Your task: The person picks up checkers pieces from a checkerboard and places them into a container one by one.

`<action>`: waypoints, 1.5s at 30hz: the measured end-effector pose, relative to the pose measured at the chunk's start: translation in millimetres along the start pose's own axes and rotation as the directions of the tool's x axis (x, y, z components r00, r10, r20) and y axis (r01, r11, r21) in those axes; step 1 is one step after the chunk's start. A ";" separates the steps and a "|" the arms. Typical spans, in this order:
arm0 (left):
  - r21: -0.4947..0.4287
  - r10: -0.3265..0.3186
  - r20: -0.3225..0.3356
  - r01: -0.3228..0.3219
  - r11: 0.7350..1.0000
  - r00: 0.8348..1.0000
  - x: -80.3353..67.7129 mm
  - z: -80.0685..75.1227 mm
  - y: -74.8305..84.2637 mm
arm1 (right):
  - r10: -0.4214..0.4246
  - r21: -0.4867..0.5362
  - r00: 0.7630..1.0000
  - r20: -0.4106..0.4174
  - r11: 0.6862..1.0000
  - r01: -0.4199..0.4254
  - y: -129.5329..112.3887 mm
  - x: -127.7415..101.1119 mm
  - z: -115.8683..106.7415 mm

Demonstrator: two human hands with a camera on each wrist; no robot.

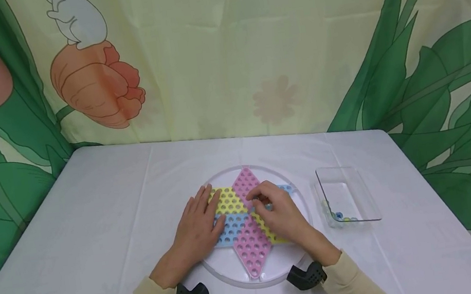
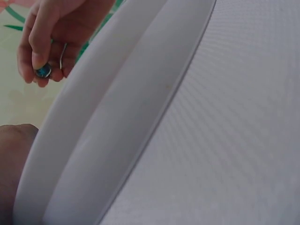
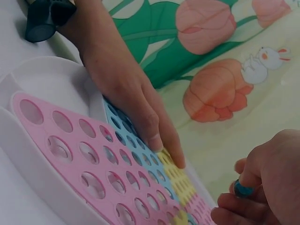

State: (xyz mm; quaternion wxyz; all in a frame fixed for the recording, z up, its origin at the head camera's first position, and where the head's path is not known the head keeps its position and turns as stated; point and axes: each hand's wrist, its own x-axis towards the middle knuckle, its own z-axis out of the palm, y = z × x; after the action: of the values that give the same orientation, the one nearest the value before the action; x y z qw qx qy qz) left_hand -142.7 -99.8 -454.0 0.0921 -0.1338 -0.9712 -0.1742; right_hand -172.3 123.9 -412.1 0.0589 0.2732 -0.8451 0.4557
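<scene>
A round white Chinese checkers board [image 1: 282,263] lies on the table, bearing a six-pointed star of pink, yellow and blue sections full of round holes. My left hand [image 1: 197,227] rests on its left side, fingers spread over the yellow and blue sections. Above the middle of the star, my right hand [image 1: 282,214] pinches a blue marble [image 3: 243,188] between thumb and fingers. The right wrist view shows the marble raised over the board. In the left wrist view, my right hand [image 2: 47,35] appears beyond the board's thick white rim.
A clear rectangular container [image 1: 367,194] stands right of the board, with several marbles [image 1: 339,215] gathered at its near left corner. A white cloth [image 1: 106,207] covers the table. Behind hangs a curtain [image 1: 217,70] printed with tulips and a rabbit.
</scene>
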 end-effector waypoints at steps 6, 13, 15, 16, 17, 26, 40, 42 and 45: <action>-0.003 0.008 -0.014 -0.008 1.000 1.000 0.4 1.1 -0.6 | 0.006 -0.015 0.999 -0.045 1.000 -0.007 -0.3 0.5 -6.6; -0.003 0.016 -0.021 -0.016 1.000 1.000 0.7 1.5 -1.2 | 0.004 -0.024 0.995 -0.099 1.000 -0.006 0.9 1.4 -19.7; -0.004 0.018 -0.029 -0.018 1.000 0.999 0.9 1.1 -1.0 | 0.007 -0.024 0.994 -0.112 1.000 -0.009 2.2 2.2 -23.3; -0.004 0.019 -0.033 -0.019 1.000 0.999 1.0 1.1 -1.1 | 0.008 -0.022 0.993 -0.117 1.000 -0.011 2.6 2.5 -24.9; -0.005 0.019 -0.032 -0.019 1.000 0.999 0.8 1.1 -1.1 | 0.010 -0.022 0.992 -0.122 1.000 -0.013 3.2 2.5 -26.5; -0.004 0.010 -0.025 -0.010 1.000 1.000 1.2 1.4 -0.9 | 0.004 0.008 0.978 -0.209 1.000 -0.003 6.8 2.8 -43.4; -0.031 0.020 -0.022 -0.021 0.999 1.000 0.8 1.9 -1.4 | 0.112 -0.049 0.946 -0.303 0.990 -0.132 15.4 -1.4 -71.0; -0.033 0.020 -0.018 -0.021 0.999 1.000 0.6 1.5 -1.3 | 0.128 -0.062 0.941 -0.314 0.986 -0.155 17.6 -2.0 -73.7; -0.028 0.014 -0.012 -0.014 1.000 1.000 0.2 1.0 -0.7 | 0.147 -0.074 0.933 -0.327 0.981 -0.181 20.9 -2.3 -76.7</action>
State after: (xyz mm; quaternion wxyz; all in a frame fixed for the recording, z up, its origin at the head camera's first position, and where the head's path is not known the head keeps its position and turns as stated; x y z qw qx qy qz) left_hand -143.3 -100.1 -455.1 0.0973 -0.1409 -0.9671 -0.1880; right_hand -192.6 195.5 -384.0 0.1710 0.1206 -0.8666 0.4531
